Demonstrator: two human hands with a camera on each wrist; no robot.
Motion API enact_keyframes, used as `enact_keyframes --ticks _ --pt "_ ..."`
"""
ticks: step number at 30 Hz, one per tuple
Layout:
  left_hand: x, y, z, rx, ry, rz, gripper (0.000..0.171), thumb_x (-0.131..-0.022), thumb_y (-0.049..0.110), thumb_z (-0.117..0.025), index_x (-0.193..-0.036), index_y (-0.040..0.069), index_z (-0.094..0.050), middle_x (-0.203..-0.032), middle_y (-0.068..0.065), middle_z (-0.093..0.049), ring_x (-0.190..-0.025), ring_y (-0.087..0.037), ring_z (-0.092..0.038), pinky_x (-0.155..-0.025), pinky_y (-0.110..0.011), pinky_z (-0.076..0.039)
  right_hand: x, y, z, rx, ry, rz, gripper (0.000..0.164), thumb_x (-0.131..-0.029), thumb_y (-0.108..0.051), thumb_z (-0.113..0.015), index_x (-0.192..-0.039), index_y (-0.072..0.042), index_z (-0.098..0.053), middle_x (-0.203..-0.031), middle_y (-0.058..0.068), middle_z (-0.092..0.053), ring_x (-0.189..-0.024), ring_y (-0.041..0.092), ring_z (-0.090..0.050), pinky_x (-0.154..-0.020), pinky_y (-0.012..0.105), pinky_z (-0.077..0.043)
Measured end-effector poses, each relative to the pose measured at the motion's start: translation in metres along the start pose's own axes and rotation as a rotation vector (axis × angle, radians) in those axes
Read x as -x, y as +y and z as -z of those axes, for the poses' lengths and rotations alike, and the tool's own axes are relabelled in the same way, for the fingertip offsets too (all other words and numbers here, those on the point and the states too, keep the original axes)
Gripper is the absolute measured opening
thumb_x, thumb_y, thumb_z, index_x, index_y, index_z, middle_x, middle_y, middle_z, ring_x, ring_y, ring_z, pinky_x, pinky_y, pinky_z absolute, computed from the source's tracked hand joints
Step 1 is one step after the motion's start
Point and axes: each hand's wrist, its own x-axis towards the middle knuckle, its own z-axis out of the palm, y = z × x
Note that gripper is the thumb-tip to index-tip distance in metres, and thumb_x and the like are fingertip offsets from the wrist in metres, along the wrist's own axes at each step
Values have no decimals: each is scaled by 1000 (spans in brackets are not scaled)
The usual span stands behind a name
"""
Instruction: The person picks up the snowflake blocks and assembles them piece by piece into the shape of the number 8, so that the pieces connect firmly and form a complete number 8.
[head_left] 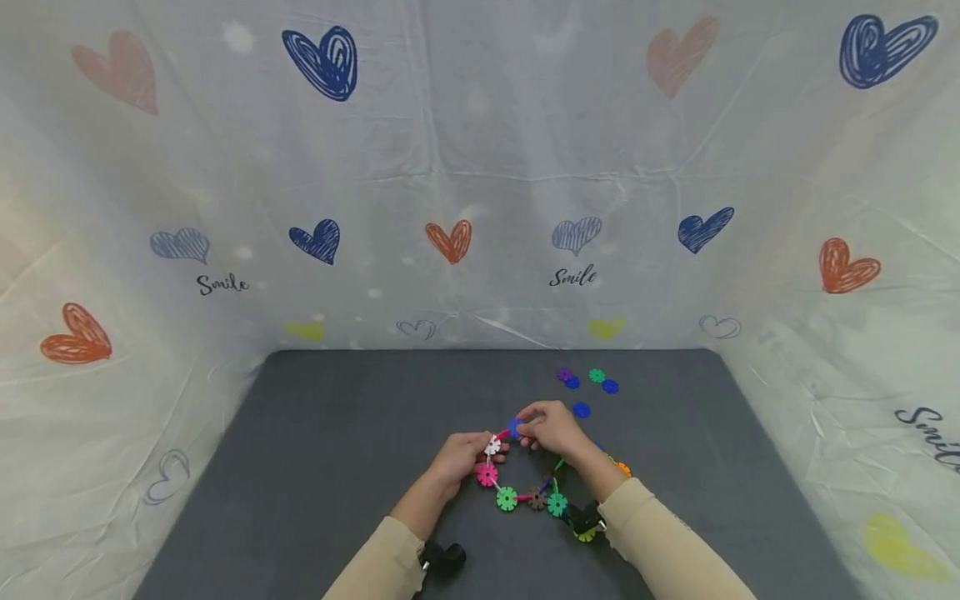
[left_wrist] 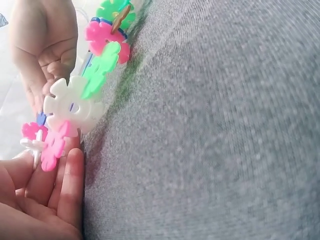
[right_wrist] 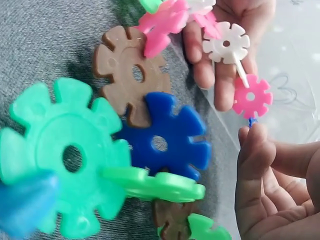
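Note:
A chain of notched, flower-shaped plastic discs curves across the table between the hands in the head view. My left hand (head_left: 456, 458) holds it by a white disc (head_left: 492, 446), thumb over the fingers. At the chain's end, my right hand (head_left: 553, 429) pinches a blue disc (head_left: 514, 427), mostly covered by the fingertips in the right wrist view. That blue piece meets a pink disc (right_wrist: 252, 97) slotted beside the white one. Further along hang a pink disc (head_left: 487, 474), a green disc (head_left: 506, 498), a brown disc (head_left: 537, 498) and a teal disc (head_left: 557, 504).
Several loose discs lie beyond the right hand, among them a purple disc (head_left: 564, 375), a green disc (head_left: 597, 376) and a blue disc (head_left: 581, 410). More of the chain, with an orange disc (head_left: 624, 469), passes under the right forearm. A heart-print curtain (head_left: 510, 267) borders the grey table (head_left: 337, 433).

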Motion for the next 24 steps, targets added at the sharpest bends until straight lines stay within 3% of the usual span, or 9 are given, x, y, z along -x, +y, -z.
enact_keyframes --ticks 10,15,18,24 --pt "2 1 1 0 -5 19 44 -109 32 -45 -126 -2 -67 -109 -10 -77 -93 -14 -74 -75 -24 -57 -1 3 1 -88 -26 -53 18 -93 -6 -70 -111 1 -70 -74 8 -72 -65 17 -68 -63 34 -58" --pt "4 7 5 112 -55 47 57 -111 38 -31 -130 -6 -62 -116 -13 -74 -99 -19 -74 -79 -26 -57 -2 3 1 -102 -14 -61 18 -93 -4 -70 -111 1 -69 -75 10 -73 -65 17 -67 -63 34 -58" --pt "4 10 6 180 -71 56 57 -108 33 -28 -134 -8 -58 -119 -15 -73 -100 -21 -74 -82 -28 -57 -2 4 1 -103 -13 -63 18 -93 -3 -70 -111 1 -69 -76 11 -73 -64 16 -67 -62 33 -57" --pt "3 7 6 189 -48 58 48 -98 18 -36 -129 -9 -59 -117 -15 -73 -98 -21 -75 -81 -27 -58 -3 5 1 -101 -27 -57 20 -94 -5 -69 -112 1 -68 -78 11 -72 -66 17 -67 -62 32 -57"
